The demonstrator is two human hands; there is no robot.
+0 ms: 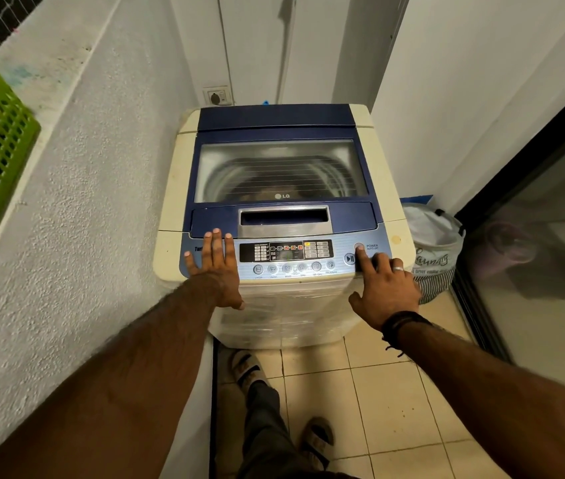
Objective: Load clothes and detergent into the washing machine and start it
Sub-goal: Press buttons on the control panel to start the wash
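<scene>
I stand at the washing machine (277, 216), lid closed, dark clothes dimly inside. My left hand (213, 267) rests flat and released on the panel; my right hand (383, 285) presses the power button (359, 246) with its forefinger. Loading looks done; starting remains.

Bare arms; right grip (383, 288) wears silver ring (398, 268), dark wristbands (399, 323).
</scene>
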